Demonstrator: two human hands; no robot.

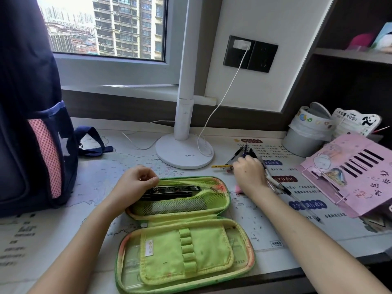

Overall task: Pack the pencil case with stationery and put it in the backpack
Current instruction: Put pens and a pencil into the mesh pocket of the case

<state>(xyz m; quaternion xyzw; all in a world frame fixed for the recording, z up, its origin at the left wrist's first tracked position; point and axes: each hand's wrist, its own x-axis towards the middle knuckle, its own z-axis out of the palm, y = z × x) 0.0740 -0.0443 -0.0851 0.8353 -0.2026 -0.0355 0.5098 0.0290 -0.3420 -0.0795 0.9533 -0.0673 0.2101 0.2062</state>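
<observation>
A green pencil case (186, 236) lies open on the desk in front of me, with a black ruler-like item (169, 190) in its far mesh pocket. My left hand (135, 183) pinches the far edge of that pocket. My right hand (249, 172) is curled around several dark pens (244, 152) lying to the right of the case. A yellow pencil (220, 166) lies just left of that hand, and a pink eraser (239, 189) peeks out beneath my wrist. More pens (275, 184) lie on the desk right of the hand. The navy backpack (31, 124) stands at the left.
A white desk lamp (184, 153) stands behind the case, with a white charging cable (203, 132) trailing around its base. At the right sit a grey bin (305, 139) and a pink folder (350, 177). The desk's front edge (275, 272) runs close below the case.
</observation>
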